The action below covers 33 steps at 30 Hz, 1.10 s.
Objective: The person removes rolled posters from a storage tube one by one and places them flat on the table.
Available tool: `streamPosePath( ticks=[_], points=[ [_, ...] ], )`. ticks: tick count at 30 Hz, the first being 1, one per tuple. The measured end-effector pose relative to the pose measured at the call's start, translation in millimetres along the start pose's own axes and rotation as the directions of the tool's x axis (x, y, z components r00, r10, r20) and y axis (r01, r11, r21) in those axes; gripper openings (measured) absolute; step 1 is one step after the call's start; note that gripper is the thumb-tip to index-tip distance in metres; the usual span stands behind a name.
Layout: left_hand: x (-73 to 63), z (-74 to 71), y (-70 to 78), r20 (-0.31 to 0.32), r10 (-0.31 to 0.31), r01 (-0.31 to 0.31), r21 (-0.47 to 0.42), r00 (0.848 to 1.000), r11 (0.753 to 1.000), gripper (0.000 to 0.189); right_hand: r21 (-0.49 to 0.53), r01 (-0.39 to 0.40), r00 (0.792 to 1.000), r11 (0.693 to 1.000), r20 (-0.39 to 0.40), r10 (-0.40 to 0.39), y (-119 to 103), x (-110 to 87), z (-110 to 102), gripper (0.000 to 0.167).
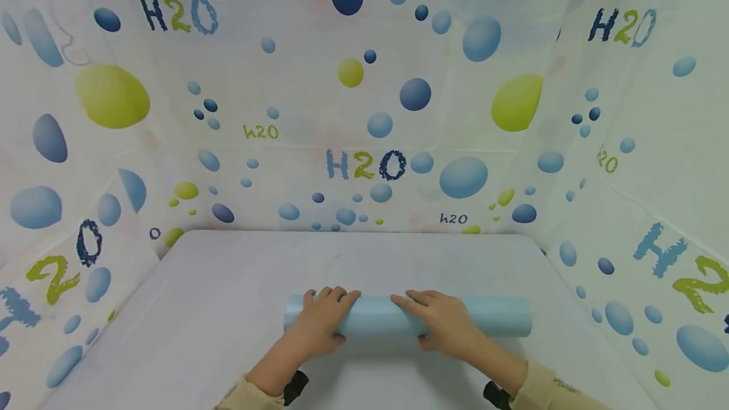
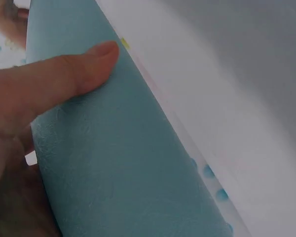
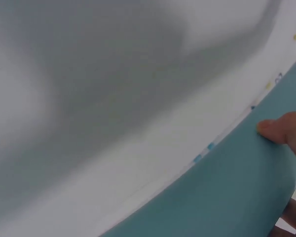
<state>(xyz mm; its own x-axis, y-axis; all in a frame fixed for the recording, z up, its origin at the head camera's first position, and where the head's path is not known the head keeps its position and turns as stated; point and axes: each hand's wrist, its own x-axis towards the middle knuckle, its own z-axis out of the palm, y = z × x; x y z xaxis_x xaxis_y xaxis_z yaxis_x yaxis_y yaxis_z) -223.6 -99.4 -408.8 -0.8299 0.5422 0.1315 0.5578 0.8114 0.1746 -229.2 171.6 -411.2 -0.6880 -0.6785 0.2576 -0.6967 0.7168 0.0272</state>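
A smooth, light blue roll (image 1: 376, 318) lies crosswise in the head view, over the near half of the white table. My left hand (image 1: 321, 321) grips its left part, fingers over the top and far side, thumb on the near side. To the right of the middle, my right hand (image 1: 444, 323) holds it the same way. The left wrist view has the left thumb (image 2: 84, 71) pressed along the roll's surface (image 2: 118, 163). Seen from the right wrist, the right thumb (image 3: 283, 131) lies on the roll too. Whether the roll touches the table cannot be told.
The white table (image 1: 239, 264) reaches back to a white curtain (image 1: 302, 81) printed with bubbles and H2O lettering, which also lines both sides. Soft shadows fall on the table in front of the roll. Dark bands (image 1: 296, 388) sit at the wrists, by beige sleeves (image 1: 250, 394).
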Motion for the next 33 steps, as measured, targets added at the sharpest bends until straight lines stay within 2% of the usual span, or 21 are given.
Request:
streamPosePath(
  ticks=[3, 5, 10, 12, 20, 33],
  points=[
    [-5.1, -3.2, -11.6, -0.020, -0.019, 0.019, -0.030, 1.000, 0.999, 0.073, -0.028, -0.071, 0.997, 0.997, 0.004, 0.071, 14, -8.2, 0, 0.083],
    [-8.5, -2.9, -20.4, -0.039, -0.032, 0.031, -0.039, 0.999, 0.999, 0.073, -0.042, -0.106, 0.994, 0.993, -0.025, 0.105, 26, -14.6, 2, 0.082],
    [-8.9, 6.5, -39.7, -0.085, -0.011, 0.007, -0.043, 0.996, 0.999, 0.075, -0.057, -0.112, 0.990, 0.992, -0.094, 0.106, 49, -23.5, 9, 0.080],
    [-6.4, 11.2, -44.3, -0.091, 0.006, -0.011, -0.053, 0.996, 0.999, 0.075, -0.062, -0.110, 0.990, 0.992, -0.091, 0.104, 54, -23.6, 13, 0.080],
    [4.0, 28.2, -53.7, -0.069, 0.034, -0.040, -0.077, 0.997, 0.996, 0.072, -0.041, -0.164, 0.986, 0.986, 0.014, 0.165, 63, -20.5, 31, 0.079],
    [8.8, 36.3, -60.0, 0.015, 0.001, 0.001, -0.098, 1.000, 0.995, 0.071, -0.002, -0.230, 0.966, 0.973, 0.117, 0.228, 65, -16.5, 45, 0.079]
  ],
)
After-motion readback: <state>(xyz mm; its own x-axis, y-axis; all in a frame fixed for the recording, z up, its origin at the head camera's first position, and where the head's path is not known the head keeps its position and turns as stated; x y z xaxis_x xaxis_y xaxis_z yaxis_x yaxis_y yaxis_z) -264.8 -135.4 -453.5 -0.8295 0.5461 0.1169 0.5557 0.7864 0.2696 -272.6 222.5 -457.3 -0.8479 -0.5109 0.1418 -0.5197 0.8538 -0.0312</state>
